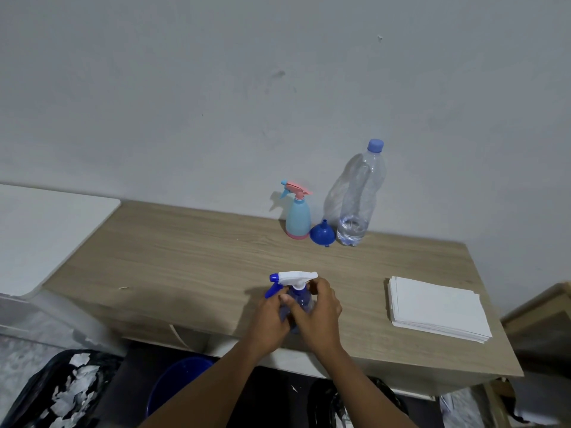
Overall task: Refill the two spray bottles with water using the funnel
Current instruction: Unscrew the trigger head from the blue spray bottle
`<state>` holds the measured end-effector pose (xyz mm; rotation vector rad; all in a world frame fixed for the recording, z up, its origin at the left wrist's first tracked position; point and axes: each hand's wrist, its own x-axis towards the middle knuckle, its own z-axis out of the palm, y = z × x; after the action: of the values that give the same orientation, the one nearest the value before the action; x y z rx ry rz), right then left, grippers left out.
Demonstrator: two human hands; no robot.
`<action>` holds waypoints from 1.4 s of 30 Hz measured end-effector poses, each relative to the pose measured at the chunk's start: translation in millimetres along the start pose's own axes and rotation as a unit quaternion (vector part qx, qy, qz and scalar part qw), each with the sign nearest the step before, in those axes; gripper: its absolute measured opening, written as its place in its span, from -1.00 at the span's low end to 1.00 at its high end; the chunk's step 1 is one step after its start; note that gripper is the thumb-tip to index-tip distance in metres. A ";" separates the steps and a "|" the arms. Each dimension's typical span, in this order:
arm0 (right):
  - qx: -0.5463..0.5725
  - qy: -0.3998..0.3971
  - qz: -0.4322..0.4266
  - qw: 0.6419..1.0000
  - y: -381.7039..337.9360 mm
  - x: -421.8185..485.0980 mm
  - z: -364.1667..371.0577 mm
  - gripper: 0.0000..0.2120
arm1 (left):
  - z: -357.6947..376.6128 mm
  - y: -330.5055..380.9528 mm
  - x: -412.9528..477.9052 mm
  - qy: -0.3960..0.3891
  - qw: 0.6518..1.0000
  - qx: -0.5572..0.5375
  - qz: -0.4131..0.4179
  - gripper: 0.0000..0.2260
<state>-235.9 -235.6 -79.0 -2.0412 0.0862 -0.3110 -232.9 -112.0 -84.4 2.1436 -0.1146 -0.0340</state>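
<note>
A dark blue spray bottle (302, 299) with a white and blue trigger head stands near the front of the wooden table (185, 257). My left hand (272, 316) grips its body from the left. My right hand (318, 310) wraps round it from the right, fingers curled at the white collar below the head. At the back stand a light blue spray bottle (297, 220) with a pink trigger, a blue funnel (321, 233) lying mouth-down on the table, and a clear water bottle (358, 199) with a blue cap and a little water at its bottom.
A stack of white paper (438, 307) lies at the table's right. A white surface (46, 230) adjoins the left end. Under the front edge are a blue bucket (179, 384) and a black bag (58, 393) with paper scraps.
</note>
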 end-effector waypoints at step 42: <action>0.074 0.140 0.022 0.987 -74.9 108.5 -91.6 -0.87 | 5.3 -10.2 3.0 0.017 0.996 0.074 0.038 -0.49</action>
<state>-160.1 -299.9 47.1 -1.8356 0.2732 -0.5597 -229.6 -111.2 -95.8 2.2850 -0.1825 0.0571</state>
